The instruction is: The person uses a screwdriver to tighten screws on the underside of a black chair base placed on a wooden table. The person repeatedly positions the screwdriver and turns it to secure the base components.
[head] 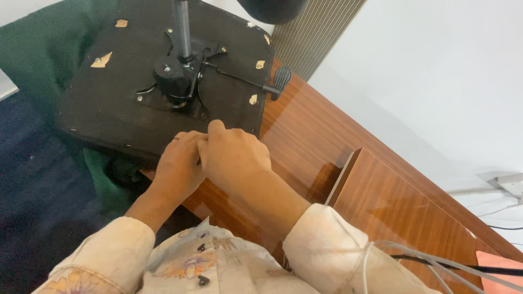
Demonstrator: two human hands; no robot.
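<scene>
An office chair seat (120,98) lies upside down on a glossy wooden desk (305,130), its black underside facing up. A black metal mechanism (177,76) with a grey gas-lift column (182,27) sits at its middle, and a lever with a black paddle handle (280,80) sticks out to the right. My left hand (177,166) and my right hand (231,155) rest side by side on the seat's near edge, fingers curled over it and touching each other. What the fingertips hold is hidden.
A green cushion or chair back (38,49) lies under the seat at the left. A raised wooden panel (403,212) stands at the right. A white wall, ribbed panel (316,32), grey cables (436,264) and dark blue floor (32,185) surround the desk.
</scene>
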